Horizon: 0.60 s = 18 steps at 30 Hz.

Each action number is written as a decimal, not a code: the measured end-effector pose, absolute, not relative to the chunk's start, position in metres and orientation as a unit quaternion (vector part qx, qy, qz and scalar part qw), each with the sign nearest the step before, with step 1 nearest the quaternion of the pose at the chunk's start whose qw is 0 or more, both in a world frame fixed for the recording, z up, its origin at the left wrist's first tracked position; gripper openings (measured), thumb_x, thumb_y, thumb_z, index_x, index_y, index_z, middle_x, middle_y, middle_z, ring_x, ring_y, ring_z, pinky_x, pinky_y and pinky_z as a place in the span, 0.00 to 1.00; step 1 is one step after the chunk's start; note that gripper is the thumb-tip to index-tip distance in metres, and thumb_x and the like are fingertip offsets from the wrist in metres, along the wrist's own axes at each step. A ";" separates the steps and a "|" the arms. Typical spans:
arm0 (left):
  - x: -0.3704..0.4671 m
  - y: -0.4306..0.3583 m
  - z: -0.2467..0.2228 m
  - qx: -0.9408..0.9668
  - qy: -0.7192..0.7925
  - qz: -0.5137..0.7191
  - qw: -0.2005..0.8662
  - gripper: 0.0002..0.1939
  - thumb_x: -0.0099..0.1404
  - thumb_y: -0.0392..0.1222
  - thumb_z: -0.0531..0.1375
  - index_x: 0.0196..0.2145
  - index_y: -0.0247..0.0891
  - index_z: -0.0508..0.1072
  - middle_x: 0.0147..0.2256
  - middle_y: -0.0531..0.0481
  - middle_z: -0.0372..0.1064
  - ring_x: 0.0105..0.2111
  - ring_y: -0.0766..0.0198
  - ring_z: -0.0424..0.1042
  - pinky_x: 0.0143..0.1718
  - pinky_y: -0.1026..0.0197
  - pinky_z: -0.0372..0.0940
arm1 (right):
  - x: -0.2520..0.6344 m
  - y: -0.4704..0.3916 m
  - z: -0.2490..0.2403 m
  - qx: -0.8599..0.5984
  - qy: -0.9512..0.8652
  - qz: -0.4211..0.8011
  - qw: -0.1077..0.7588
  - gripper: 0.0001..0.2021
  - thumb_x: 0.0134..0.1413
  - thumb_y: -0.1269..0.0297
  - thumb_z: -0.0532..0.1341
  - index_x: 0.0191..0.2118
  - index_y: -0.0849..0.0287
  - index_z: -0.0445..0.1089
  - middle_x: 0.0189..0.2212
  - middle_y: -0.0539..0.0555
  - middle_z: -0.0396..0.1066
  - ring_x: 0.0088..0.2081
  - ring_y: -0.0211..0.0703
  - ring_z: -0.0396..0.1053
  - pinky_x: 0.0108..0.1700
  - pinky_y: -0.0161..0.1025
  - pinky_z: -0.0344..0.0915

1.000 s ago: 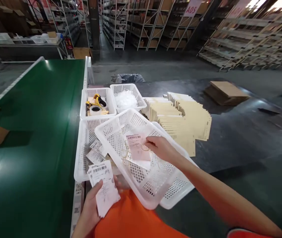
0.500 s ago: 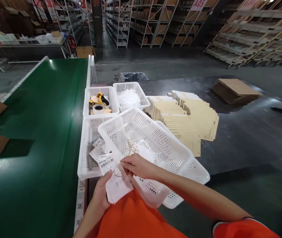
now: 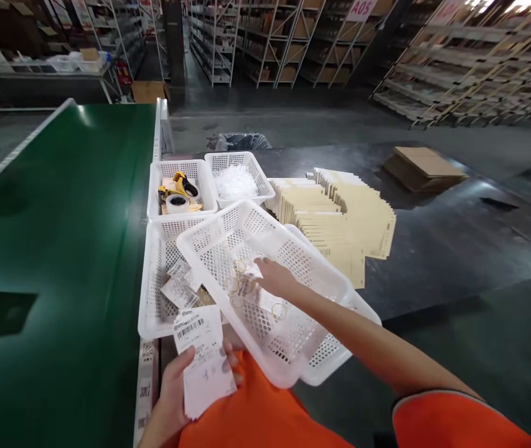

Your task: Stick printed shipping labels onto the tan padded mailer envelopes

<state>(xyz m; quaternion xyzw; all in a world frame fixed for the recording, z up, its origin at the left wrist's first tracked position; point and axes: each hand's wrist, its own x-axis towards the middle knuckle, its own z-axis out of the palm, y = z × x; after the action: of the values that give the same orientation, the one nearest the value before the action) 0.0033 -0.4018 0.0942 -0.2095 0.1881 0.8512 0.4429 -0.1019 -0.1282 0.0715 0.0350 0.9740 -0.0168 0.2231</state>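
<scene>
The white plastic basket (image 3: 296, 256) looks stiff and light, best lifted by its rim. The stack of paper slips (image 3: 206, 376), gripped in the left hand (image 3: 174, 381) just beside it, should be bendy and apt to fan; pinch both long edges. The thin loops (image 3: 246, 286) inside look springy. The right hand (image 3: 275, 278), at the stack half a second ago, is now inside the basket; whether it grips anything, I cannot tell.

Single head-worn view, facing forward and down over close white baskets (image 3: 293, 258), distant shelving (image 3: 269, 46) beyond.
</scene>
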 end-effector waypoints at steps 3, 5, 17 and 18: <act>0.003 -0.400 0.097 -0.237 0.207 0.847 0.429 0.24 0.56 0.49 0.60 0.49 0.38 0.71 0.36 0.41 0.76 0.43 0.43 0.74 0.45 0.47 0.68 | -0.093 -0.132 0.046 0.059 0.961 -0.011 0.271 0.36 0.37 0.63 0.71 0.54 0.61 0.58 0.50 0.67 0.63 0.48 0.59 0.67 0.40 0.43 0.65; 0.002 -0.400 0.097 -0.252 0.216 0.845 0.419 0.23 0.57 0.49 0.59 0.49 0.38 0.71 0.37 0.41 0.76 0.43 0.43 0.74 0.45 0.47 0.68 | -0.094 -0.127 0.038 0.075 0.955 -0.013 0.288 0.38 0.35 0.62 0.72 0.55 0.62 0.57 0.49 0.66 0.65 0.44 0.57 0.69 0.37 0.41 0.65; -0.006 -0.403 0.091 -0.254 0.188 0.867 0.385 0.18 0.59 0.46 0.57 0.43 0.34 0.76 0.40 0.40 0.76 0.48 0.43 0.71 0.49 0.46 0.67 | -0.085 -0.103 0.125 0.085 0.980 0.058 0.169 0.16 0.51 0.81 0.51 0.45 0.63 0.65 0.35 0.63 0.72 0.37 0.53 0.71 0.34 0.41 0.61; -0.008 -0.402 0.093 -0.256 0.186 0.867 0.384 0.17 0.59 0.47 0.58 0.42 0.34 0.76 0.41 0.40 0.75 0.48 0.43 0.71 0.50 0.46 0.66 | -0.084 -0.105 0.131 0.085 0.980 0.062 0.168 0.17 0.51 0.81 0.52 0.46 0.63 0.65 0.33 0.62 0.72 0.35 0.53 0.72 0.33 0.41 0.61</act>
<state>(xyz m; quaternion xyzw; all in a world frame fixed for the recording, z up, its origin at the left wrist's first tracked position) -0.0081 -0.4022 0.0928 -0.2562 0.1862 0.8675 0.3837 -0.0837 -0.1047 0.1310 0.0855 0.9802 0.0616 0.1677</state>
